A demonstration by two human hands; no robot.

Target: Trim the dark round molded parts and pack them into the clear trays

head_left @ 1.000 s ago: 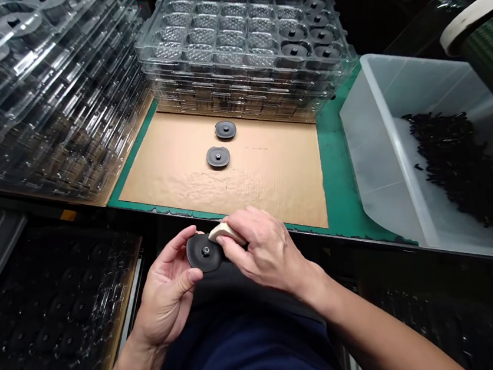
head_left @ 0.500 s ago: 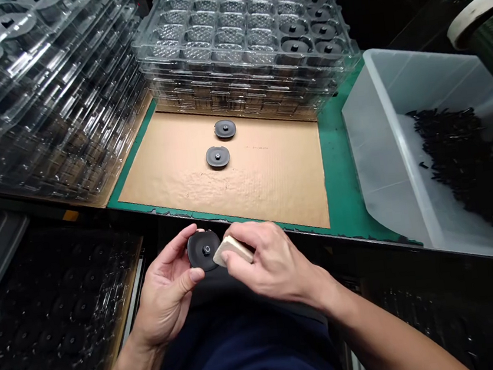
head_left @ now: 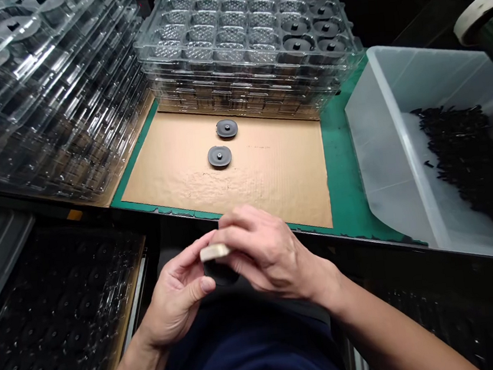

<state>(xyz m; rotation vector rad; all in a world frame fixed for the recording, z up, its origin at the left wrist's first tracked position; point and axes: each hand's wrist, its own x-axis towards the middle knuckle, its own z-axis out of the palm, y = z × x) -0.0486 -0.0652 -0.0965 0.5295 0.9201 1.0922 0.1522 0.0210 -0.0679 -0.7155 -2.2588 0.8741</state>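
A black disc [head_left: 219,272] is gripped in the left hand [head_left: 177,297] below the table edge; the right hand [head_left: 265,254], closed on a beige block [head_left: 214,251], has been shifted leftward, now covering the disc.

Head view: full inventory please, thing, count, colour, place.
Black disc: 1, held between both hands, mostly hidden.
Beige block: 1, in the right hand, over the held disc.
Loose discs: 2, black, on the cardboard sheet.
Cardboard sheet: 1, tan, on the green mat.
Green mat: 1, under the cardboard.
Tray stack: clear plastic, behind the cardboard; top tray has black discs in its right-hand pockets.
Second tray stack: clear, far left.
Bin: 1, translucent white, right; holds a heap of small black parts.
Dark trays: lower left, count unclear.
Left hand: grips the disc.
Right hand: grips the block.
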